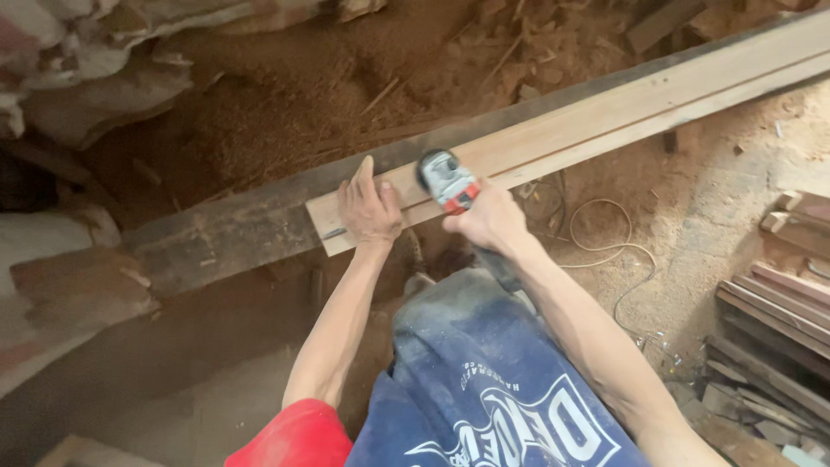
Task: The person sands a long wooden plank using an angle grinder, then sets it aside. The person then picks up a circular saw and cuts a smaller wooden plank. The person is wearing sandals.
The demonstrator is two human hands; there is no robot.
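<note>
While the left hand (370, 210) lies flat, fingers spread, on the plank (596, 117) near its end, right hand (489, 216) wrapped tight around a red-grey power tool (443, 180) on the plank, dark beam (225, 233) beneath, sawdust floor (718, 199), cable (605, 246).

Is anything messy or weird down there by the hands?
Yes. Sawdust and wood scraps cover the ground, and a loose cable curls through it near the right hand gripping a power tool. The left hand presses the plank.
</note>
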